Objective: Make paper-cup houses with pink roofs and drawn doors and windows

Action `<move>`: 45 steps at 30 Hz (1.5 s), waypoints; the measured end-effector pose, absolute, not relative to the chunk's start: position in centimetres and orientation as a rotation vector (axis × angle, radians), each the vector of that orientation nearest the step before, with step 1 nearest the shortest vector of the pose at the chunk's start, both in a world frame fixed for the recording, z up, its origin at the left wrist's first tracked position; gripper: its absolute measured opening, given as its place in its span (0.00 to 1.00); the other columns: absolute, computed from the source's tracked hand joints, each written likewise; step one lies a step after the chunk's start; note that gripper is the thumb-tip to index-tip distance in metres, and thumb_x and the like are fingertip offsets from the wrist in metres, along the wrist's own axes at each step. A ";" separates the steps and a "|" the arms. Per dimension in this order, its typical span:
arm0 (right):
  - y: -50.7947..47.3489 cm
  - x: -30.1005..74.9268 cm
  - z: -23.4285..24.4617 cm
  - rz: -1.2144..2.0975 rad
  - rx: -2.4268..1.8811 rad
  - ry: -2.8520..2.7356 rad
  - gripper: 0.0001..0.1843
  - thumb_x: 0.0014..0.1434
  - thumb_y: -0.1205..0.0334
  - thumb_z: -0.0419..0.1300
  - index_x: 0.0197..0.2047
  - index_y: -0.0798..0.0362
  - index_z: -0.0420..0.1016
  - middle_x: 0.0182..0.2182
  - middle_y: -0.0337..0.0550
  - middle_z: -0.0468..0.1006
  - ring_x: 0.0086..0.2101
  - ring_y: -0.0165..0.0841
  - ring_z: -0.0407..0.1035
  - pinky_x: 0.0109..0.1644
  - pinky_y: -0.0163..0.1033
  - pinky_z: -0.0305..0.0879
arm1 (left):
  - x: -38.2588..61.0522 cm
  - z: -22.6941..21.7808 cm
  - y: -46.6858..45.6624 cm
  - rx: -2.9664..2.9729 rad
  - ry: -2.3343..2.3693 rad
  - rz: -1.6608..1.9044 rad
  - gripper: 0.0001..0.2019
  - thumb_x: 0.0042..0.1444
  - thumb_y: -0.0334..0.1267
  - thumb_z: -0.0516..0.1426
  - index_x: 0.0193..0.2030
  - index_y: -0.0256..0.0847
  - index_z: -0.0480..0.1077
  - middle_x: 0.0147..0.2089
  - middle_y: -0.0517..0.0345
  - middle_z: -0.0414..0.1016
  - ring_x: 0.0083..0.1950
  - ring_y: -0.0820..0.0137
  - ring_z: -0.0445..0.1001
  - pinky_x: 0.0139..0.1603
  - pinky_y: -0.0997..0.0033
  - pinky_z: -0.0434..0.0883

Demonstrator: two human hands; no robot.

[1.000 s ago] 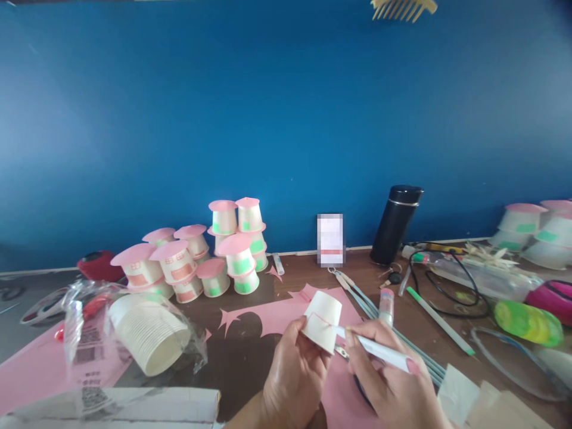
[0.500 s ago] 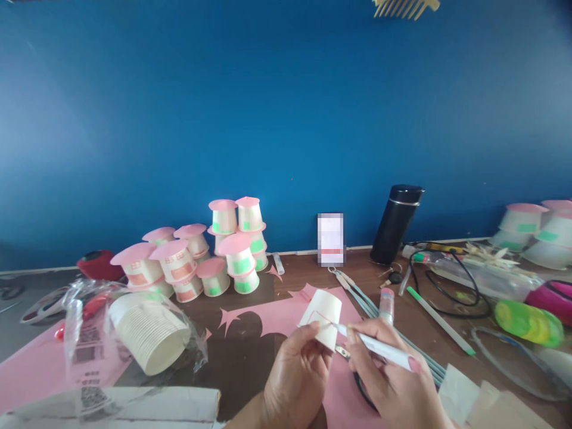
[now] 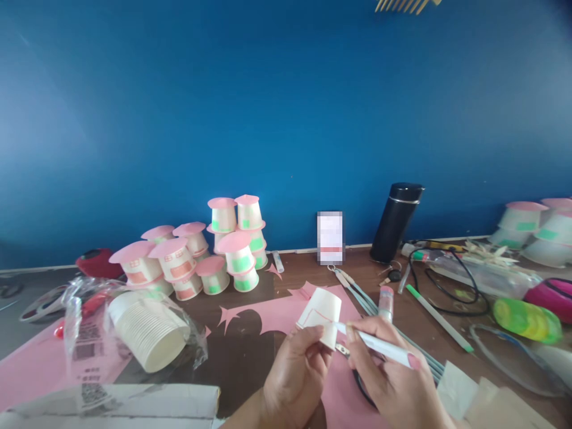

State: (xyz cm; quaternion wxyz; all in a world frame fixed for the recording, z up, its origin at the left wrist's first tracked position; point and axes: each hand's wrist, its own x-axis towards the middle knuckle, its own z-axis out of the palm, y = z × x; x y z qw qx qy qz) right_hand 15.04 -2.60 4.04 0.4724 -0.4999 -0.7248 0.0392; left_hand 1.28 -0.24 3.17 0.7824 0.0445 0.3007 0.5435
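In my left hand (image 3: 297,369) is a white paper cup (image 3: 328,307), held tilted by its lower part with the thumb across its side. Red lines are drawn on the cup's wall. My right hand (image 3: 388,369) grips a white marker (image 3: 384,347) with a reddish end, its tip at the cup's side. Under both hands lies pink paper (image 3: 286,313) with round pieces cut out of it. Part of a dark-handled tool shows beneath my right hand, mostly hidden.
Decorated cups with pink paper tops (image 3: 176,259) stand at the left. A bag of stacked cups (image 3: 147,330) lies in front of them. At the back right are a black flask (image 3: 397,223), a glue stick (image 3: 385,302), a green-tipped marker (image 3: 440,319) and a black cable (image 3: 462,304).
The marker tip and my left thumb have shifted slightly on the cup. Both hands keep their hold, and the view has moved a little.
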 end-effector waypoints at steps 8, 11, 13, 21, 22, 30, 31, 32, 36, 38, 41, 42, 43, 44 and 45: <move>-2.6 15.0 4.1 0.099 -1.243 -1.776 0.08 0.65 0.59 0.53 0.34 0.51 0.67 0.24 0.37 0.73 0.24 0.29 0.72 0.29 0.32 0.68 | 1.3 3.1 -0.2 0.104 0.667 1.166 0.11 0.50 0.21 0.57 0.42 0.28 0.69 0.37 0.45 0.77 0.38 0.67 0.76 0.42 0.71 0.73; -2.7 14.9 4.2 0.101 -1.244 -1.779 0.08 0.65 0.59 0.53 0.34 0.51 0.67 0.24 0.37 0.73 0.23 0.29 0.72 0.28 0.32 0.67 | 1.3 3.2 -0.2 0.112 0.646 1.164 0.10 0.50 0.21 0.56 0.41 0.28 0.70 0.37 0.44 0.77 0.39 0.66 0.76 0.44 0.70 0.73; -2.7 15.0 4.2 0.105 -1.245 -1.773 0.08 0.65 0.59 0.53 0.34 0.51 0.67 0.24 0.37 0.73 0.23 0.29 0.72 0.28 0.32 0.67 | 1.3 3.2 -0.2 0.113 0.633 1.160 0.10 0.50 0.21 0.56 0.40 0.28 0.70 0.36 0.45 0.77 0.39 0.66 0.76 0.45 0.70 0.73; -2.7 15.0 4.2 0.104 -1.247 -1.777 0.09 0.65 0.59 0.52 0.33 0.50 0.67 0.24 0.37 0.72 0.23 0.29 0.72 0.28 0.32 0.67 | 1.4 3.2 -0.1 0.081 0.638 1.157 0.10 0.49 0.21 0.57 0.39 0.30 0.70 0.34 0.49 0.76 0.38 0.66 0.76 0.43 0.71 0.73; -2.7 15.0 4.2 0.102 -1.248 -1.775 0.09 0.65 0.59 0.52 0.33 0.50 0.67 0.24 0.37 0.72 0.24 0.29 0.72 0.28 0.32 0.67 | 1.4 3.2 -0.1 0.079 0.640 1.158 0.10 0.48 0.21 0.57 0.39 0.30 0.70 0.34 0.49 0.76 0.38 0.66 0.76 0.43 0.71 0.73; -2.8 14.9 4.3 0.122 -1.249 -1.773 0.08 0.64 0.58 0.53 0.34 0.50 0.68 0.24 0.37 0.73 0.23 0.29 0.72 0.27 0.32 0.67 | 1.3 3.2 0.0 0.080 0.635 1.161 0.10 0.48 0.20 0.57 0.39 0.29 0.70 0.34 0.49 0.76 0.38 0.66 0.76 0.44 0.70 0.73; -2.7 14.9 4.3 0.122 -1.249 -1.774 0.08 0.65 0.58 0.53 0.34 0.50 0.68 0.24 0.37 0.73 0.23 0.29 0.72 0.27 0.32 0.67 | 1.3 3.3 0.0 0.084 0.634 1.160 0.10 0.48 0.21 0.57 0.39 0.29 0.70 0.34 0.48 0.76 0.38 0.66 0.76 0.44 0.70 0.73; -2.7 15.0 4.2 0.120 -1.249 -1.774 0.08 0.65 0.59 0.53 0.34 0.51 0.68 0.24 0.37 0.73 0.23 0.29 0.72 0.27 0.31 0.67 | 1.3 3.3 0.0 0.088 0.634 1.159 0.10 0.48 0.21 0.57 0.39 0.29 0.70 0.34 0.48 0.76 0.38 0.66 0.76 0.44 0.69 0.73; -2.8 15.0 4.2 0.100 -1.253 -1.768 0.09 0.65 0.58 0.53 0.33 0.51 0.67 0.23 0.37 0.73 0.24 0.29 0.72 0.27 0.31 0.67 | 1.3 3.2 -0.1 0.088 0.642 1.157 0.10 0.48 0.21 0.57 0.39 0.29 0.70 0.35 0.47 0.77 0.39 0.65 0.76 0.45 0.69 0.72; -2.8 15.1 4.2 0.103 -1.257 -1.767 0.09 0.65 0.58 0.53 0.33 0.50 0.67 0.23 0.37 0.72 0.23 0.29 0.71 0.27 0.32 0.67 | 1.4 3.2 -0.1 0.083 0.638 1.163 0.11 0.48 0.21 0.57 0.40 0.30 0.70 0.34 0.49 0.77 0.39 0.65 0.76 0.45 0.69 0.72; -2.8 15.1 4.3 0.116 -1.260 -1.771 0.10 0.65 0.57 0.53 0.33 0.50 0.67 0.23 0.37 0.73 0.22 0.29 0.71 0.26 0.31 0.67 | 1.4 3.1 -0.2 0.076 0.637 1.163 0.11 0.47 0.21 0.58 0.39 0.31 0.70 0.33 0.50 0.76 0.38 0.65 0.77 0.45 0.69 0.72; -2.8 15.1 4.3 0.119 -1.262 -1.769 0.10 0.65 0.57 0.53 0.33 0.50 0.67 0.23 0.37 0.73 0.22 0.29 0.71 0.25 0.31 0.66 | 1.4 3.1 -0.2 0.077 0.638 1.161 0.11 0.47 0.20 0.58 0.39 0.31 0.70 0.33 0.50 0.76 0.38 0.65 0.77 0.45 0.69 0.72; -2.8 15.0 4.3 0.123 -1.266 -1.768 0.10 0.65 0.57 0.53 0.33 0.50 0.67 0.23 0.37 0.73 0.22 0.29 0.72 0.25 0.31 0.66 | 1.4 3.1 -0.2 0.078 0.640 1.164 0.11 0.47 0.20 0.58 0.39 0.31 0.70 0.32 0.51 0.76 0.38 0.65 0.77 0.44 0.69 0.72; -2.8 15.0 4.3 0.126 -1.269 -1.766 0.10 0.65 0.57 0.53 0.33 0.50 0.67 0.23 0.37 0.73 0.22 0.29 0.72 0.24 0.31 0.66 | 1.3 3.1 -0.2 0.077 0.642 1.165 0.11 0.47 0.20 0.58 0.39 0.31 0.71 0.32 0.51 0.76 0.38 0.65 0.77 0.44 0.69 0.72; -2.8 15.0 4.3 0.126 -1.273 -1.763 0.10 0.65 0.57 0.52 0.33 0.50 0.67 0.23 0.37 0.73 0.22 0.29 0.72 0.24 0.31 0.66 | 1.3 3.2 -0.1 0.076 0.645 1.168 0.11 0.47 0.20 0.57 0.39 0.31 0.70 0.32 0.51 0.76 0.38 0.65 0.77 0.44 0.70 0.72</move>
